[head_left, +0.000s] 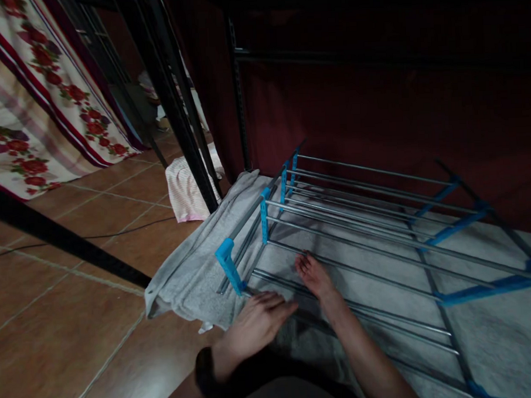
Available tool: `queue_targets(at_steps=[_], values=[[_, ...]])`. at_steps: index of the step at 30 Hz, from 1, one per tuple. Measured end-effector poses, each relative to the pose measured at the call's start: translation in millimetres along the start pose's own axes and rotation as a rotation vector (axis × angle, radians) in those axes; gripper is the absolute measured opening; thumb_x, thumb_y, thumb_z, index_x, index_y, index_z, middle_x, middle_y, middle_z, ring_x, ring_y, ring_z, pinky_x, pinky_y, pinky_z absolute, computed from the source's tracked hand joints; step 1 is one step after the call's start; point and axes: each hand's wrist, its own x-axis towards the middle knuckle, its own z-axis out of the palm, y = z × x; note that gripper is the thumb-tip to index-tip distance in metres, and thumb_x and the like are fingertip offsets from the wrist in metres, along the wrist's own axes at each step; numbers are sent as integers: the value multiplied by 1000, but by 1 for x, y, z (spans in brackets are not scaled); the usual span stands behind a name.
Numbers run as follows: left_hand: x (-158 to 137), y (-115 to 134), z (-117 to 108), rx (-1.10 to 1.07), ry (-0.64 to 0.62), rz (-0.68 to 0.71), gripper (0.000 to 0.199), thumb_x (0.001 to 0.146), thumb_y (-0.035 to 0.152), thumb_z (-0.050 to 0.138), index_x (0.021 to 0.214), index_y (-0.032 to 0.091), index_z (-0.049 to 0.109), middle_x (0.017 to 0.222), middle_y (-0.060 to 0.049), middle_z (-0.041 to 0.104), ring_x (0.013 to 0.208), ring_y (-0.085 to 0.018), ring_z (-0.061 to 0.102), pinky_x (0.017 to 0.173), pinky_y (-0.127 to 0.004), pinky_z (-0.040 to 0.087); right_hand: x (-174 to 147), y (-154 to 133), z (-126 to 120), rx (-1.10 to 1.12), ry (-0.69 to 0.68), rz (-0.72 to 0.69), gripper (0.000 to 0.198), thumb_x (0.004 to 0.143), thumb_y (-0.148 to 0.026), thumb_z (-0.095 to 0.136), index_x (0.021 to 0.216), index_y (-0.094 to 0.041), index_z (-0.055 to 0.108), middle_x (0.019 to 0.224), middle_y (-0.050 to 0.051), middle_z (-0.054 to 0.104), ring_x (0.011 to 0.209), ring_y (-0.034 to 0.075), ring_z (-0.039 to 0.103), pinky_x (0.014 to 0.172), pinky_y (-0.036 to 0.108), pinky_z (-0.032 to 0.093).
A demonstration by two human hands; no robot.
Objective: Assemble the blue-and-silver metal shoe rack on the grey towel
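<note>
A rack of thin metal tubes with blue plastic connectors (226, 262) lies on its side before me, on a grey cloth. My left hand (259, 319) is at the rack's near left corner, just below the lowest blue connector. Its fingers are stretched out over the near tubes, and nothing shows in them. My right hand (311, 274) reaches in among the metal tubes (360, 268), palm partly turned up and fingers loosely bent. Its fingertips are close to one tube; whether they touch it I cannot tell. A dark band circles my left wrist.
The grey cloth (185, 284) covers a low surface above the tiled floor (98, 312). Black metal posts (168, 92) stand at the left. A striped cloth (186, 188) hangs behind them, and a floral curtain (44, 85) further left. Dark red fabric (354, 113) forms the back.
</note>
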Motion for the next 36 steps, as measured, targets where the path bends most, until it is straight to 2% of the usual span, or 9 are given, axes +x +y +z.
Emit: queue_targets(at_steps=[2, 5, 9, 11, 15, 20, 27, 31, 36], values=[[-40, 0, -24, -207, -6, 0, 28, 103, 33, 49, 113, 31, 75, 96, -2, 77, 90, -21, 70, 83, -32, 53, -1, 0, 0, 32, 34, 29, 13, 95, -16, 60, 88, -21, 68, 78, 1, 73, 73, 13, 72, 73, 26, 64], [-79, -28, -65, -641, 96, -183, 23, 97, 40, 61, 95, 25, 79, 83, -2, 77, 73, -18, 69, 66, -27, 54, -4, -1, 3, 68, 69, 67, 14, 98, -19, 58, 92, -22, 70, 80, 1, 74, 75, 13, 71, 74, 27, 64], [-68, -99, -95, -1080, 782, -334, 25, 92, 44, 66, 82, 23, 76, 74, -1, 70, 71, -15, 64, 67, -24, 55, -7, -3, 5, 78, 72, 69, 15, 99, -19, 57, 93, -22, 70, 79, 0, 73, 74, 13, 71, 73, 26, 64], [-36, -130, -89, -1241, 895, -391, 20, 89, 37, 71, 101, 23, 76, 96, -3, 75, 91, -17, 68, 82, -26, 58, -7, -3, 5, 79, 71, 68, 15, 99, -19, 57, 94, -22, 70, 78, 0, 73, 73, 13, 71, 73, 27, 64], [49, -158, -52, -1451, 701, -471, 25, 93, 34, 64, 109, 17, 74, 118, -10, 75, 119, -24, 66, 112, -37, 47, -7, -2, 4, 73, 65, 63, 13, 98, -19, 59, 95, -22, 70, 78, 1, 73, 73, 13, 71, 73, 27, 63], [121, -158, -12, -1504, 556, -407, 29, 94, 43, 62, 103, 19, 75, 121, -11, 74, 137, -31, 54, 123, -46, 35, -5, 0, 3, 82, 78, 62, 15, 100, -20, 57, 94, -23, 69, 80, 0, 73, 74, 13, 71, 73, 26, 63], [117, -170, 6, -1490, 469, -435, 27, 84, 32, 70, 107, 18, 73, 116, -11, 75, 130, -27, 59, 122, -42, 36, -4, 2, -1, 67, 55, 46, 9, 99, -24, 60, 98, -25, 69, 89, 1, 75, 77, 13, 71, 77, 29, 63], [111, -160, 3, -1439, 340, -325, 44, 68, 15, 71, 112, 17, 72, 112, -8, 76, 116, -30, 67, 109, -44, 48, -5, 3, 0, 54, 45, 37, 7, 98, -25, 63, 98, -25, 70, 90, 1, 76, 76, 14, 71, 77, 30, 63], [110, -146, 1, -1371, 349, -245, 51, 62, 12, 70, 113, 17, 71, 116, -9, 75, 116, -30, 67, 105, -45, 50, -6, 4, 2, 58, 57, 31, 10, 98, -22, 61, 94, -24, 70, 89, 2, 76, 72, 14, 71, 73, 29, 63]])
